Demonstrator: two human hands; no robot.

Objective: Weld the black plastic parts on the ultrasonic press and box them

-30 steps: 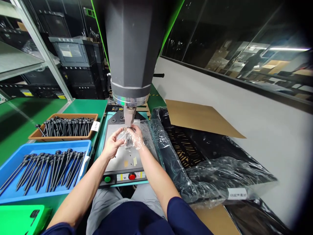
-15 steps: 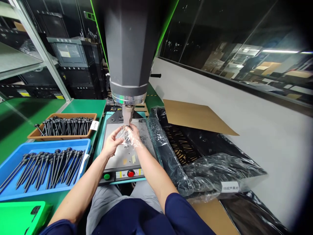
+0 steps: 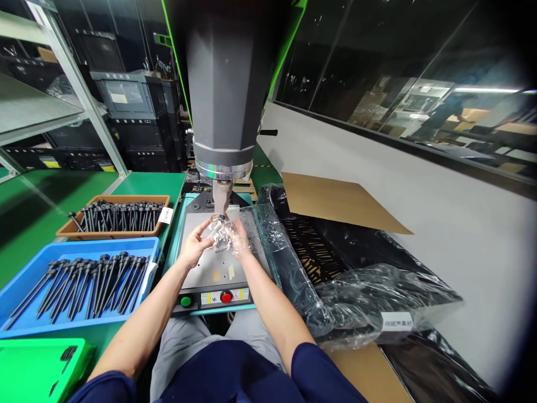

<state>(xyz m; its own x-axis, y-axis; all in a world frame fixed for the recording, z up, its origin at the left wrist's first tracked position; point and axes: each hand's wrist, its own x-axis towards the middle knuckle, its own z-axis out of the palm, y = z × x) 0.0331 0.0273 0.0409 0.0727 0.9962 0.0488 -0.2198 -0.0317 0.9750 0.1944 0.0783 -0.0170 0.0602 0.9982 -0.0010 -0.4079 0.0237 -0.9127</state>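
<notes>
Below the machine's metal tip (image 3: 221, 198), crinkled clear plastic film (image 3: 222, 236) stretches between my two hands. My left hand (image 3: 195, 246) grips its left side, thumb and index finger on the film. On the other side, my right hand (image 3: 240, 238) holds the film, its fingers pointing up and partly covered by the shiny plastic. A small dark piece (image 3: 220, 218) shows right under the tip, above the film; its shape is hard to make out. Both hands are over the grey machine plate (image 3: 201, 274).
Black long-stemmed parts fill a blue tray (image 3: 84, 246) and an orange tray (image 3: 113, 233) at left. A green bin (image 3: 33, 369) sits nearest. Green (image 3: 185, 301) and red (image 3: 226, 297) buttons front the machine. At right lies a plastic-lined box (image 3: 293, 280) under a cardboard sheet (image 3: 339, 198).
My right hand has moved a little right, away from the metal tip. The film has changed shape between my hands, and the dark piece shows more clearly.
</notes>
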